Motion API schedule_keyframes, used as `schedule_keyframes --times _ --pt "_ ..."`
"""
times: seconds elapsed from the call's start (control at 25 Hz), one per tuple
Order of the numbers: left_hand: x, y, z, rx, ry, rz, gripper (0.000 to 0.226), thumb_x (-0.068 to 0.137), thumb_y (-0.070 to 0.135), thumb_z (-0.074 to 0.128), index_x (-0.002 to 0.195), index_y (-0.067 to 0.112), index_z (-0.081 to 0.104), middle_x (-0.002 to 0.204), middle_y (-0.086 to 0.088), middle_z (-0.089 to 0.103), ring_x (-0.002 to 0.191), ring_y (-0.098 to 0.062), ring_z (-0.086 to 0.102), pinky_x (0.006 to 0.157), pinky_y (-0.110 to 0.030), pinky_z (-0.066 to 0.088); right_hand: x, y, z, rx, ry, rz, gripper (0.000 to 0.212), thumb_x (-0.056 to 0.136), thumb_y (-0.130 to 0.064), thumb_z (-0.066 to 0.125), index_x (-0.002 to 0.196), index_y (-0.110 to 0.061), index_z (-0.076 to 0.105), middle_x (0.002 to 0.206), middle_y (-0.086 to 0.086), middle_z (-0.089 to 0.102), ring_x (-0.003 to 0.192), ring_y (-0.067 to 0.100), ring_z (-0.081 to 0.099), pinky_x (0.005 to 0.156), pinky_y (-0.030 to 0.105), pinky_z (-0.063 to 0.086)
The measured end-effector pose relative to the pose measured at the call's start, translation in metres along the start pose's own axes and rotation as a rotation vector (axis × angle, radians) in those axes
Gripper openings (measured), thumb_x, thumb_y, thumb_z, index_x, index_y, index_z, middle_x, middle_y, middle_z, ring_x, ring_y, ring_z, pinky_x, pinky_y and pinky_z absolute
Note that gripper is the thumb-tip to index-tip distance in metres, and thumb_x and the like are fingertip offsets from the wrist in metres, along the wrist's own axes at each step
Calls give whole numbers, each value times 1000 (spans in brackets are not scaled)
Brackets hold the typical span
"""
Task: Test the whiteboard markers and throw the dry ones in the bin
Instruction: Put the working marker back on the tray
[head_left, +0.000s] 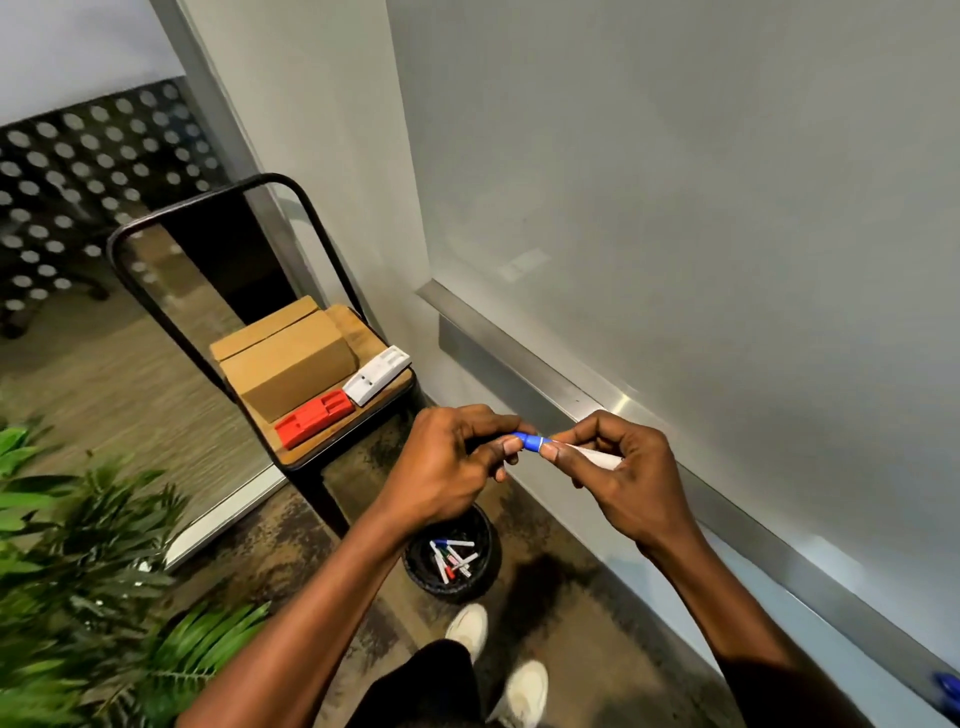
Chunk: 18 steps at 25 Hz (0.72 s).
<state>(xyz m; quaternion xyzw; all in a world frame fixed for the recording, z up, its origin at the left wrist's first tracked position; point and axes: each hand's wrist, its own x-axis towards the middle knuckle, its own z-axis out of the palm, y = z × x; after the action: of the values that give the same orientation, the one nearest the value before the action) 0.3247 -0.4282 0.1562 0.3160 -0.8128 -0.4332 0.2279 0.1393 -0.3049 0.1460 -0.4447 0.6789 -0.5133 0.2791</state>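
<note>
I hold a white marker (597, 456) with a blue cap (531, 441) in front of me, level with the whiteboard's tray. My right hand (618, 478) grips the white barrel. My left hand (457, 462) pinches the blue cap end; cap and barrel are together. Below my hands, on the floor, stands a round black bin (483, 535) with several markers lying in it. The whiteboard (701, 208) fills the right side, and its surface looks blank.
A metal-framed chair (332, 447) at left carries a cardboard box (291, 369), a red eraser (314, 418) and a white eraser (376, 374). The whiteboard's metal tray (727, 499) runs down to the right, with a blue object (948, 686) at its end. Green plant leaves (78, 571) crowd the lower left.
</note>
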Motion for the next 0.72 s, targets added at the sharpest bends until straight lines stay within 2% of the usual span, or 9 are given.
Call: schedule_keyframes --times 0.12,0.24,0.36,0.48,0.72 --pt "-5 -13 -10 -18 11 -31 21 100 11 76 114 23 85 94 3 80 82 -15 78 77 -23 60 5 2 18 8 -18 33 11 84 -26 87 83 -20 78 74 -14 76 70 9 72 60 14 52" --pt "-4 -29 -22 5 21 -37 20 99 12 77 114 22 85 93 4 81 81 -15 78 77 -34 63 15 3 40 39 -19 93 11 84 -26 87 82 -18 79 71 -10 75 64 9 70 58 21 53" --pt "-3 -45 -33 33 33 -27 20 98 10 78 113 21 86 90 4 80 76 -17 77 71 -39 64 25 4 62 208 -66 224 16 86 -19 85 85 -4 78 54 -7 64 46 4 49 48 18 39" --pt "-2 -67 -52 78 -17 -18 20 99 9 77 111 22 86 88 4 79 71 -14 76 70 -40 64 33 6 86 268 -96 304 20 86 -17 85 85 1 76 51 -4 57 45 8 41 47 20 34" --pt "2 -109 -88 111 -95 15 20 97 8 77 110 21 85 91 5 79 72 -7 72 68 -30 59 39 8 137 267 -117 343 19 90 -24 83 88 -7 76 62 10 62 55 14 51 51 23 40"
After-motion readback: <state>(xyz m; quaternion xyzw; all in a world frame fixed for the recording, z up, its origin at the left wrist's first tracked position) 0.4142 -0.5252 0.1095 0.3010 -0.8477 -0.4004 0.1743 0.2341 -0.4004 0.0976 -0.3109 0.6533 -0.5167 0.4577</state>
